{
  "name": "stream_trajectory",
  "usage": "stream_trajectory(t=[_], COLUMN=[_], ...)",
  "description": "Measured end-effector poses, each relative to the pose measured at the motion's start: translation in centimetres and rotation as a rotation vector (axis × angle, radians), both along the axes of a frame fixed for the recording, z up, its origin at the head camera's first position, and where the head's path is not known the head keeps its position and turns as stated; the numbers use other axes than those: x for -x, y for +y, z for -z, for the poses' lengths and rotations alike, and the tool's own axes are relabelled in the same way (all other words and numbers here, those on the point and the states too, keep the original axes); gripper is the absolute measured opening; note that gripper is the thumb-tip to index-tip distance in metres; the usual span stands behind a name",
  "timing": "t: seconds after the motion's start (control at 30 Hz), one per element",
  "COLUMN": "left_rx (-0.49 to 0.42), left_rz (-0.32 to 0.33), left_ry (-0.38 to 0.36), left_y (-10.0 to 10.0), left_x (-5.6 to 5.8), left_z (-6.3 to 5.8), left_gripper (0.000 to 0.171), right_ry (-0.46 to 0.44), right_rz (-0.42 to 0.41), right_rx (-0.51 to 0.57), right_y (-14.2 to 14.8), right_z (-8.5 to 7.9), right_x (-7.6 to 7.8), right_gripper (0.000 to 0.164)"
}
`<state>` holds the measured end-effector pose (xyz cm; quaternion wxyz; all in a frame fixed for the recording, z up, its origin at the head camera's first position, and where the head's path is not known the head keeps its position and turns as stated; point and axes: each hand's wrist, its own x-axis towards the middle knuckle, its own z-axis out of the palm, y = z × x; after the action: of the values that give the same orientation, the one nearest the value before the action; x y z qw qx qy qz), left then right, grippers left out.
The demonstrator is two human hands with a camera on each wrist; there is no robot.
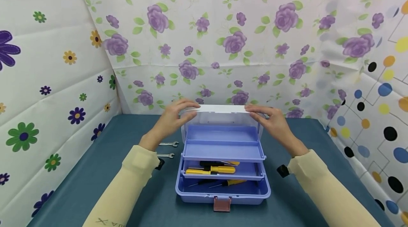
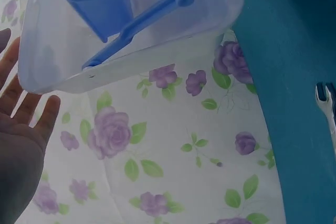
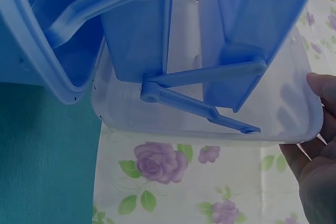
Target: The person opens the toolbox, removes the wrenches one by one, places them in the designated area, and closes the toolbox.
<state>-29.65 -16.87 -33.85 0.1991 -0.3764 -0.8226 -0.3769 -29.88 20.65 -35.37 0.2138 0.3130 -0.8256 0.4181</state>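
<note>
A blue toolbox [image 1: 194,198] stands with its translucent lid [image 1: 223,118] raised and tilted back. At the lid's upper left corner my left hand [image 1: 170,120] grips the edge, fingers over the top and thumb below. My right hand [image 1: 275,123] holds the opposite corner between thumb and fingers. Two stepped trays are spread out on hinged arms [image 3: 184,103]. The upper tray [image 1: 223,149] is bare; the lower tray [image 1: 255,170] bears several yellow-and-black screwdrivers [image 1: 223,169]. More screwdrivers [image 1: 234,182] lie in the bottom compartment. A brownish latch [image 1: 222,204] hangs at the front.
Two open-ended wrenches [image 1: 169,144] lie on the dark teal table [image 1: 105,170], left of the toolbox and partly hidden by my left arm. A flowered cloth [image 1: 216,43] hangs behind, with patterned cloths at both sides.
</note>
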Motion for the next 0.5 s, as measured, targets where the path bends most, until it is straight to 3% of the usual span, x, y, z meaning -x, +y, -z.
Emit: stream_trajectory(t=[0.37, 0.5], left_rx=[0.116, 0.115], left_rz=[0.01, 0.005], left_ry=[0.053, 0.091], left_y=[0.2, 0.21], left_x=[-0.65, -0.84], left_z=[0.36, 0.5], left_gripper=[0.037, 0.037], right_ry=[0.05, 0.082], right_rz=[-0.016, -0.011], right_rx=[-0.03, -0.066], right_y=[-0.03, 0.05], right_z=[-0.36, -0.49], right_x=[-0.76, -0.99], right_gripper=[0.027, 0.031])
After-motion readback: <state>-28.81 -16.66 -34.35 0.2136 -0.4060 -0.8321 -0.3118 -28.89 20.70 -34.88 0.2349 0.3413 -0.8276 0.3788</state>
